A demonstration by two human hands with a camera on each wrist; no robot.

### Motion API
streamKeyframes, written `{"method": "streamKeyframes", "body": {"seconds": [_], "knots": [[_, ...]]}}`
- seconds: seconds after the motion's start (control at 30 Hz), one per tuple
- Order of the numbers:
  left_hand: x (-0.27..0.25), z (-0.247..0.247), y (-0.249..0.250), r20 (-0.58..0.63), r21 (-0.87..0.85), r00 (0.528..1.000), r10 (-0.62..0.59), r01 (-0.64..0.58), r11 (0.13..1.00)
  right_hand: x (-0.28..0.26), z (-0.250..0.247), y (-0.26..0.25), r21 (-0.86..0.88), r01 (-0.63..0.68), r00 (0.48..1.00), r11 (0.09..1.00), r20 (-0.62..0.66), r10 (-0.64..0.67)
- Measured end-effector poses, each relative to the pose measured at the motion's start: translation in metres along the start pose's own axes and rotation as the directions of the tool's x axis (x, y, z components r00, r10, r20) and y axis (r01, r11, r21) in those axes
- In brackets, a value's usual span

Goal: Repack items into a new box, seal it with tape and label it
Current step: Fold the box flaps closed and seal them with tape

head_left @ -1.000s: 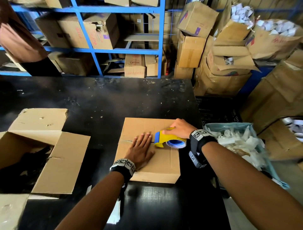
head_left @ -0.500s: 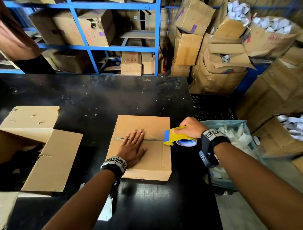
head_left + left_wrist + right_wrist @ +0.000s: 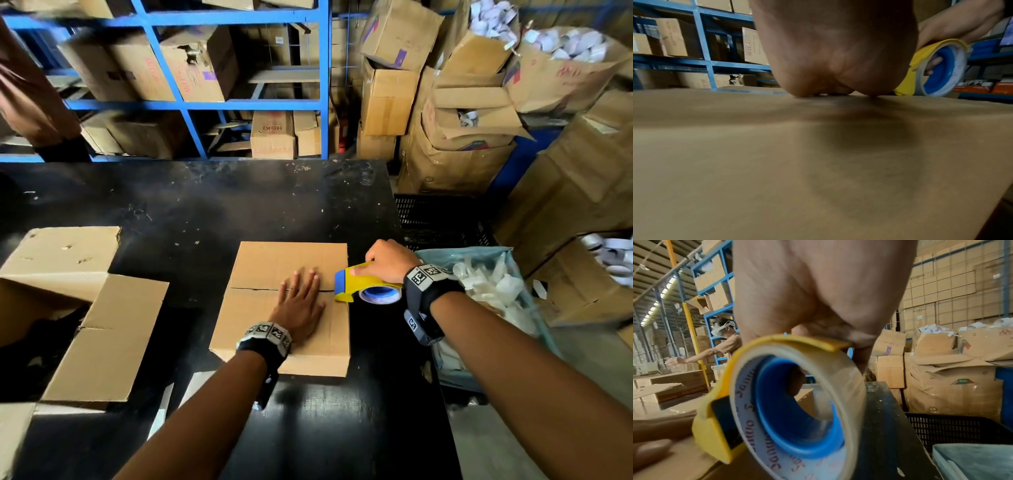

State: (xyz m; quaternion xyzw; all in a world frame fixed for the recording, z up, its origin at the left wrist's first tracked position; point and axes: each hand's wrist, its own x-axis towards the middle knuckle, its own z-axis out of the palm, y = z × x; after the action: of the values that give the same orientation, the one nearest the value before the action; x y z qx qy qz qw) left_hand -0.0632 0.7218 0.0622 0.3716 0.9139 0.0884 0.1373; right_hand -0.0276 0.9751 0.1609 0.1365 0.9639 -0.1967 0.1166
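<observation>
A closed brown cardboard box (image 3: 260, 270) lies on the black table (image 3: 205, 205), its two top flaps meeting in a seam across the middle. My left hand (image 3: 299, 301) presses flat on the flaps over the seam, fingers straight; in the left wrist view the palm (image 3: 834, 56) rests on the cardboard (image 3: 777, 162). My right hand (image 3: 387, 260) grips a yellow tape dispenser (image 3: 363, 281) with a clear roll on a blue core (image 3: 795, 415), held at the seam's right end, at the box's right edge.
An open, larger carton (image 3: 85, 308) stands at the table's left. A blue bag of white plastic items (image 3: 489, 291) and a black crate (image 3: 442, 219) sit right of the table. Blue shelving (image 3: 322, 85) and stacked cartons (image 3: 462, 120) fill the back. Another person (image 3: 723, 340) works far off.
My right hand has drawn the tape dispenser rightward along the seam, from the middle of the box top to its right edge. My left hand stays pressed on the flaps.
</observation>
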Motion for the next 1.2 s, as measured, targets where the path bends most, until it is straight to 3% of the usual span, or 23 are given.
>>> {"method": "streamKeyframes", "body": {"seconds": [0.23, 0.43, 0.77, 1.0, 1.2], "knots": [[0.010, 0.012, 0.031, -0.043, 0.014, 0.995, -0.090, 0.091, 0.996, -0.011, 0.015, 0.006, -0.023, 0.201, 0.979, 0.979, 0.040, -0.200], [0.010, 0.013, 0.031, -0.056, 0.004, 0.994, -0.097, 0.098, 0.995, -0.021, 0.013, 0.007, -0.008, 0.240, 0.971, 0.971, 0.023, -0.240], [0.007, 0.017, 0.026, -0.095, 0.008, 0.990, -0.102, 0.103, 0.995, -0.034, 0.005, 0.015, 0.143, 0.215, 0.975, 0.966, 0.023, -0.220], [0.006, 0.016, 0.026, -0.094, -0.026, 0.992, -0.087, 0.085, 0.996, -0.051, -0.020, 0.050, 0.157, 0.158, 0.985, 0.975, 0.044, -0.166], [0.006, 0.012, 0.029, -0.081, -0.039, 0.992, -0.092, 0.089, 0.995, -0.039, -0.013, 0.045, -0.039, 0.127, 0.986, 0.991, 0.117, -0.122]]}}
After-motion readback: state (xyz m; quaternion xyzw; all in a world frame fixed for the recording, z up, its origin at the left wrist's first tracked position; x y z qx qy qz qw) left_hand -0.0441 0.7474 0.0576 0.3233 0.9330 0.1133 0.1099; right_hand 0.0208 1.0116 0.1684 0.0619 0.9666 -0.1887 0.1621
